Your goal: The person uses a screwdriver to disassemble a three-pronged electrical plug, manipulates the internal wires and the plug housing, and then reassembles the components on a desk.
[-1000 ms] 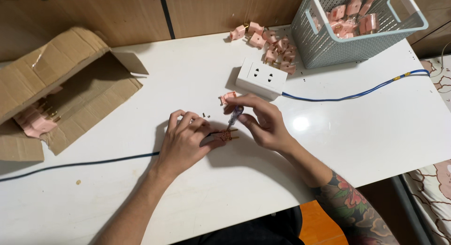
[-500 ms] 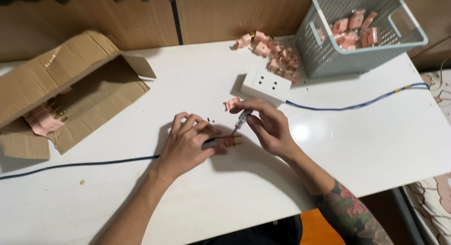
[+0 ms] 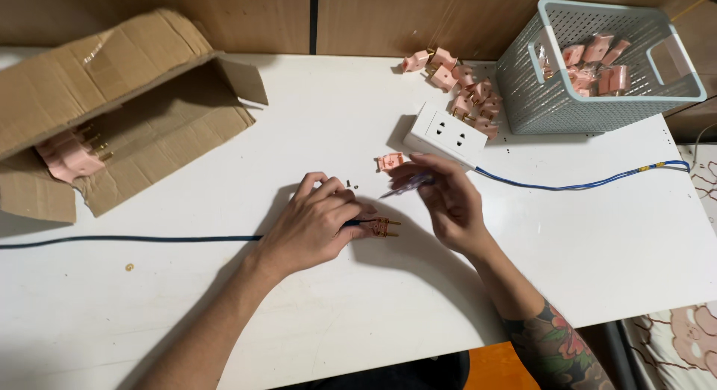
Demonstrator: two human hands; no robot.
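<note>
My left hand (image 3: pixel 317 224) rests on the white table (image 3: pixel 224 308) and pins the end of a dark blue cable (image 3: pixel 134 239), where a half-built plug with brass prongs (image 3: pixel 379 227) sticks out past my fingers. A small screwdriver (image 3: pixel 407 185) is lifted a little above the table in my right hand (image 3: pixel 448 203), just right of the plug. A loose pink plug cover (image 3: pixel 390 161) lies beyond my fingertips.
A white socket block (image 3: pixel 447 134) with a blue cord (image 3: pixel 590 184) sits behind my right hand. Several pink plugs (image 3: pixel 463 91) are heaped near a grey basket (image 3: pixel 597 106) holding more. An open cardboard box (image 3: pixel 112 113) with pink plugs lies at left. Tiny screws (image 3: pixel 351 185) dot the table.
My right hand has lifted the screwdriver away from the plug and moved right. My left hand has stayed on the cable end.
</note>
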